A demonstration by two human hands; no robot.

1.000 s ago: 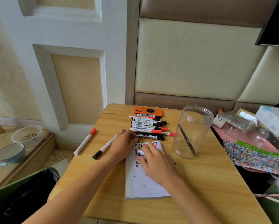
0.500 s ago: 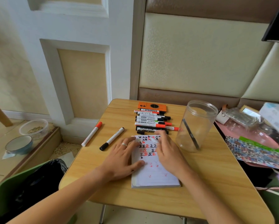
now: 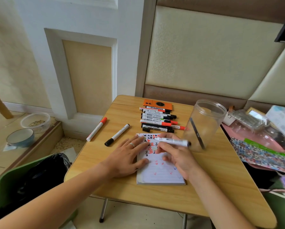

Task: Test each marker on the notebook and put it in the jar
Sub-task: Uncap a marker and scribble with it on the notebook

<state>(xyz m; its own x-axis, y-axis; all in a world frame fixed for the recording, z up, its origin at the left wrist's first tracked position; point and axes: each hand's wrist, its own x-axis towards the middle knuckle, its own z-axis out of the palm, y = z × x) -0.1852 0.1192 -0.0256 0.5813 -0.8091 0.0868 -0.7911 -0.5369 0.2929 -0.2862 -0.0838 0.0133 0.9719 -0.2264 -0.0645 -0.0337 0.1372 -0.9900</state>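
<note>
Two hands were lying on the notebook half a second ago with nothing in them; now the right hand has lifted and grips a white-barrelled marker, which it did not hold before. The marker lies nearly level above the upper part of the page, its pale end pointing left toward the left hand's fingertips and its dark end pointing right toward the jar. The thumb and curled fingers close around the barrel from below; whether the marker is capped cannot be told. The row of markers just beyond the hands looks much as it did.

The left hand has stayed flat on the left edge of the notebook, fingers straight and spread, a ring on one finger, the thumb pressing the page lower down. It holds nothing.

The page under both hands carries red and black test marks near its top and small red ticks lower down. The clear plastic jar stands upright just to the right of the right hand, near the marker's dark end, with one dark marker leaning inside it. To the left of the left hand, two more markers lie apart on the wooden table: a black-capped marker closer in, and an orange-capped marker further out. An orange phone lies beyond the row.
</note>
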